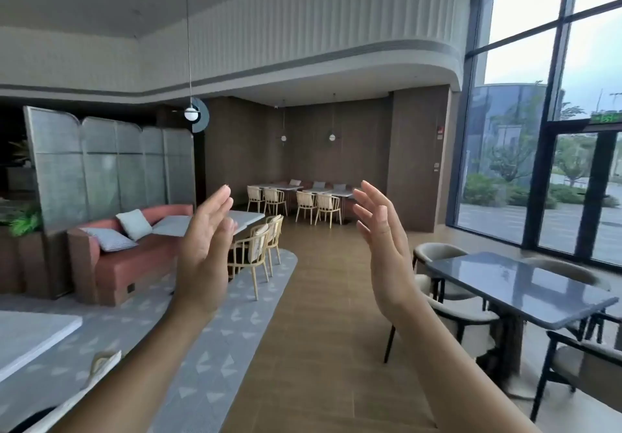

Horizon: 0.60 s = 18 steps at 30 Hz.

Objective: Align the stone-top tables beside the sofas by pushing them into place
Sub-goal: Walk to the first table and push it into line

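My left hand (205, 247) and my right hand (383, 247) are raised in front of me, palms facing each other, fingers apart, holding nothing. Behind the left hand, a pale stone-top table (247, 218) stands in front of a red sofa (134, 261) with grey cushions; the hand hides part of it. A corner of another pale stone table (30, 335) shows at the lower left, close to me. More light tables (323, 190) stand by a bench sofa at the back wall. Neither hand touches any table.
Wooden chairs (255, 250) sit beside the sofa table on a grey patterned rug (235, 314). A dark glossy table (518, 284) with padded chairs (447, 311) fills the right side by tall windows. A folding screen (111, 166) stands behind the sofa. Wood floor (323, 298) runs down the middle.
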Available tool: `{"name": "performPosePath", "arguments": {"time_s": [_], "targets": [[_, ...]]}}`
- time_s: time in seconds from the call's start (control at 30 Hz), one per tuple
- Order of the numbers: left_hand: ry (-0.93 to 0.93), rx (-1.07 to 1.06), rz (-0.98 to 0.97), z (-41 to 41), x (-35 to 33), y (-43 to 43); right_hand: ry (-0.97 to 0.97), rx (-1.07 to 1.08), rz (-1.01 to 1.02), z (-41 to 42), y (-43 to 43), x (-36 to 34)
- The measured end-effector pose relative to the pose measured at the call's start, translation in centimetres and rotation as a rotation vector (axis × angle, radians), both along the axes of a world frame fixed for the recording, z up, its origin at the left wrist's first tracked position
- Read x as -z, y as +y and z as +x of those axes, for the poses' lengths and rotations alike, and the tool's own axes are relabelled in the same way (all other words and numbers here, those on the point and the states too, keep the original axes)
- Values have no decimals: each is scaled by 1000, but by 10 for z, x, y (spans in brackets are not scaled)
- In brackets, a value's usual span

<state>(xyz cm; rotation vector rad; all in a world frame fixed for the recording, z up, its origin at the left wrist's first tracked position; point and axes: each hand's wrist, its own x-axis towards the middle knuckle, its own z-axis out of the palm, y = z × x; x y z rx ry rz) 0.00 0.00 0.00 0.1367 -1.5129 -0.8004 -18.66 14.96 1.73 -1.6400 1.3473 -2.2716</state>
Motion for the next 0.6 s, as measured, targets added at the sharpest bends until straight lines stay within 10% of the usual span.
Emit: {"name": "performPosePath", "arguments": {"time_s": [0.6], "targets": [[-22,-144,70,-306,32,-290,-27,-100,45,-330,-320,24]]}}
